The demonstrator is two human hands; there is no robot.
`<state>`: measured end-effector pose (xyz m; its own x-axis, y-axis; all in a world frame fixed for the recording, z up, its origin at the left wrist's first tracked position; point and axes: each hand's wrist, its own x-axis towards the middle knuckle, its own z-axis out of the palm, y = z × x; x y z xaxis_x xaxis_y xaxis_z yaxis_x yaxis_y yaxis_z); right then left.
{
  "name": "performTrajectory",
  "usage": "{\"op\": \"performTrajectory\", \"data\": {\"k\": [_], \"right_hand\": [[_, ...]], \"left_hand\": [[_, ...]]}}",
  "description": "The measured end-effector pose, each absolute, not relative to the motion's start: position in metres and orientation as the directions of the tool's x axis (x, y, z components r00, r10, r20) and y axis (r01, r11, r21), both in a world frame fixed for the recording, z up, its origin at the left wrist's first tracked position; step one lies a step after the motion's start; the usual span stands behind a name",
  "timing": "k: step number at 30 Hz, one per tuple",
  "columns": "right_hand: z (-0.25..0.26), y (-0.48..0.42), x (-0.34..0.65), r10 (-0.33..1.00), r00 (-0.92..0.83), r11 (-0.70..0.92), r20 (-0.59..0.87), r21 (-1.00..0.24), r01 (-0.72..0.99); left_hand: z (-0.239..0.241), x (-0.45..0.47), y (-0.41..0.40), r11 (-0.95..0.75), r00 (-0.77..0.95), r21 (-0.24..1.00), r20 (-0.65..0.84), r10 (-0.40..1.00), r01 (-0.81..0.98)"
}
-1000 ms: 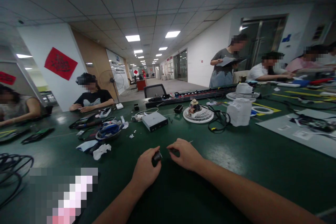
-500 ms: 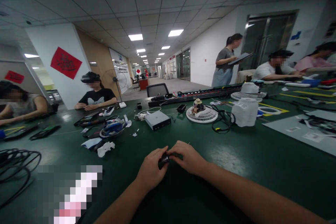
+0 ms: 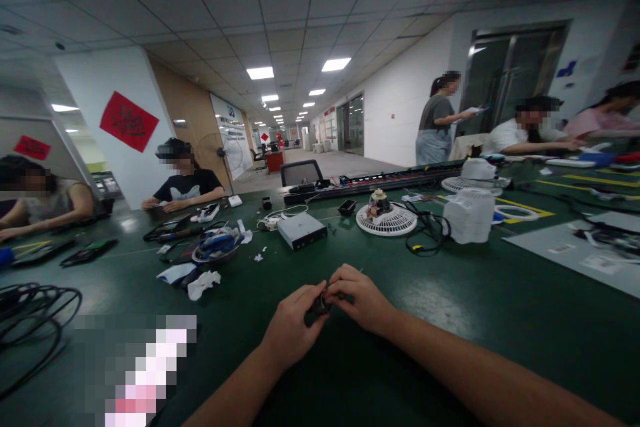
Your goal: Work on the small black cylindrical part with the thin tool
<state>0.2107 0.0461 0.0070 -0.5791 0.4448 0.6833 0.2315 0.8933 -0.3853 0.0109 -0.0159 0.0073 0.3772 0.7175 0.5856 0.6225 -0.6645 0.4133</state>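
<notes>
Above the green table, my left hand [image 3: 296, 323] is closed around a small dark part [image 3: 321, 305] that looks rounded and slightly shiny. Its exact kind is too small and too hidden to tell. My right hand [image 3: 361, 298] meets it from the other side, thumb and fingers pinched together at the part's upper edge. Whatever those right fingertips grip is covered. A thin pale tip shows just behind the right knuckles; I cannot tell whether it belongs to something in that hand.
Beyond my hands lie a silver disc drive [image 3: 302, 231], a white fan grille [image 3: 386, 220] with a motor on it and a white plastic housing [image 3: 469, 215]. Crumpled tissue [image 3: 203, 285] and black cables [image 3: 30, 320] are at left. Several people sit around; one person [image 3: 436, 119] stands.
The dark part has turned in my left hand, and both hands appear slightly further right. The right fingers still pinch at its edge. The standing person has shifted a little right.
</notes>
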Motion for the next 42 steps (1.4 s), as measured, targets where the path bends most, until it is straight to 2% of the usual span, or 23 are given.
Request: {"op": "performTrajectory", "data": {"k": [7,13,20,24,29,34,39,42], "right_hand": [[0.011,0.044,0.211,0.402,-0.580,0.913,0.708,-0.359,0.195],[0.015,0.050,0.218,0.381,-0.680,0.897,0.627,-0.429,0.106],[0.015,0.042,0.218,0.397,-0.670,0.901,0.627,-0.406,0.154],[0.023,0.034,0.218,0.379,-0.694,0.912,0.612,-0.374,0.168],[0.025,0.031,0.217,0.460,-0.701,0.878,0.545,-0.395,0.270],[0.019,0.033,0.214,0.502,-0.720,0.861,0.480,-0.353,0.365],[0.019,0.037,0.212,0.567,-0.607,0.824,0.558,-0.372,0.428],[0.021,0.041,0.216,0.556,-0.540,0.830,0.632,-0.391,0.397]], "left_hand": [[0.005,0.010,-0.017,-0.707,0.425,0.353,0.608,0.671,0.612],[0.006,0.015,-0.021,-0.689,0.401,0.345,0.615,0.679,0.637],[0.008,0.013,-0.021,-0.692,0.442,0.311,0.587,0.679,0.651],[0.006,0.014,-0.020,-0.655,0.381,0.360,0.591,0.711,0.665],[0.005,0.014,-0.017,-0.575,0.246,0.468,0.592,0.768,0.671],[0.003,0.011,-0.010,-0.497,0.131,0.533,0.580,0.804,0.685],[0.003,0.009,-0.006,-0.458,0.074,0.540,0.588,0.806,0.706],[0.003,0.007,-0.006,-0.436,0.056,0.550,0.575,0.816,0.713]]}}
